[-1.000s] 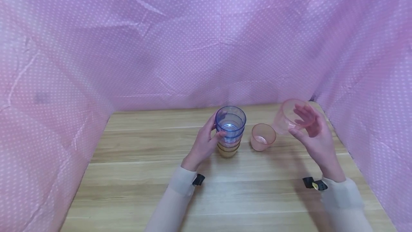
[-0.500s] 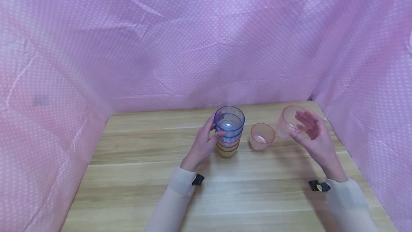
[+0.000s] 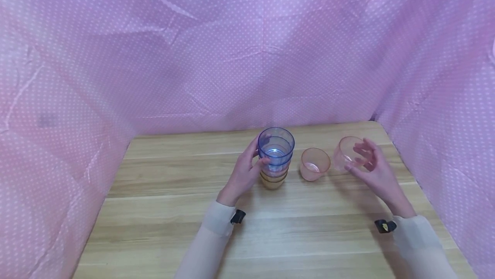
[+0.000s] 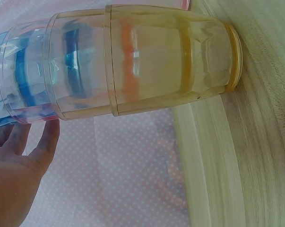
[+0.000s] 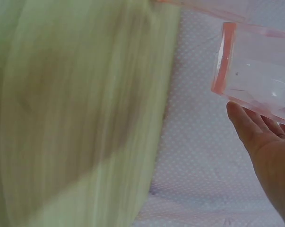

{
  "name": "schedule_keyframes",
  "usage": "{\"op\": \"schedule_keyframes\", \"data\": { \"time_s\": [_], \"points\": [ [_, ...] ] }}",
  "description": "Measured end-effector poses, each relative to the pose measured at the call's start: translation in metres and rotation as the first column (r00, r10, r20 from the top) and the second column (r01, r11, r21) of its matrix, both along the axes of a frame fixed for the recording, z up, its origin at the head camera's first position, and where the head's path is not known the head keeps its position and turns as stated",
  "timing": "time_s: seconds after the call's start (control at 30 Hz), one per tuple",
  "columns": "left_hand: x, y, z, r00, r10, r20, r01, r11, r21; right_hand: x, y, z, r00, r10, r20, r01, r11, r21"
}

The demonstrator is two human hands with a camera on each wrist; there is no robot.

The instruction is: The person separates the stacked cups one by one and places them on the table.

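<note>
A stack of clear tinted cups stands upright on the table, a blue cup on top and a yellow cup at the bottom. My left hand holds the upper part of this stack from the left, and its fingers show beside the upper cups in the left wrist view. Just right of the stack sits a pink cup. My right hand grips a second pink cup by its side, mouth up. In the right wrist view that cup's base hangs over the table.
The wooden table has its back edge close behind the cups. A pink dotted cloth hangs around the back and both sides. Black straps sit at both wrists.
My right hand has lowered its pink cup toward the table, right of the other pink cup. The left hand and the stack have stayed in place.
</note>
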State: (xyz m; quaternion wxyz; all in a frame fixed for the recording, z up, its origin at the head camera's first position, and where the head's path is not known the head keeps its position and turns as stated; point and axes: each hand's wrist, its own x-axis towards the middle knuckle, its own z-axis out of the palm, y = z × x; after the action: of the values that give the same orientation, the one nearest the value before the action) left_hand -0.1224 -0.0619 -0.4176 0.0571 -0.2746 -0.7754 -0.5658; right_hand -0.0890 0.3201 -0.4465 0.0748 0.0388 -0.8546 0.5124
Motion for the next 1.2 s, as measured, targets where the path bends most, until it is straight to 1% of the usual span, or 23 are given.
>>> {"op": "schedule_keyframes", "data": {
  "time_s": [0.17,0.4,0.47,0.63,0.77,0.9,1.2],
  "points": [
    [0.001,-0.001,0.0,1.0,-0.001,0.004,0.001,1.0,-0.002,-0.003,0.001,-0.007,0.999,0.033,0.006,-0.033,0.999,0.02],
    [0.001,-0.001,0.0,1.0,0.001,0.0,-0.001,1.0,-0.007,-0.007,0.003,-0.018,0.996,0.084,-0.04,-0.082,0.996,0.046],
    [0.001,-0.001,0.0,1.0,0.001,-0.001,-0.001,1.0,-0.007,-0.007,0.004,-0.02,0.996,0.086,-0.029,-0.084,0.995,0.058],
    [0.0,-0.001,-0.001,1.0,0.001,-0.001,-0.001,1.0,-0.009,-0.008,0.008,-0.023,0.995,0.082,0.053,-0.086,0.992,0.09],
    [0.0,-0.001,-0.001,1.0,-0.003,0.0,0.003,1.0,-0.009,-0.008,0.009,-0.026,0.992,0.085,0.089,-0.095,0.989,0.113],
    [0.001,-0.002,-0.001,1.0,-0.004,-0.007,0.004,1.0,-0.007,-0.008,0.008,-0.028,0.992,0.085,0.095,-0.098,0.986,0.134],
    [0.001,-0.002,-0.001,1.0,-0.004,-0.006,0.004,1.0,-0.013,-0.008,0.009,-0.03,0.991,0.095,0.092,-0.107,0.984,0.14]
  ]
}}
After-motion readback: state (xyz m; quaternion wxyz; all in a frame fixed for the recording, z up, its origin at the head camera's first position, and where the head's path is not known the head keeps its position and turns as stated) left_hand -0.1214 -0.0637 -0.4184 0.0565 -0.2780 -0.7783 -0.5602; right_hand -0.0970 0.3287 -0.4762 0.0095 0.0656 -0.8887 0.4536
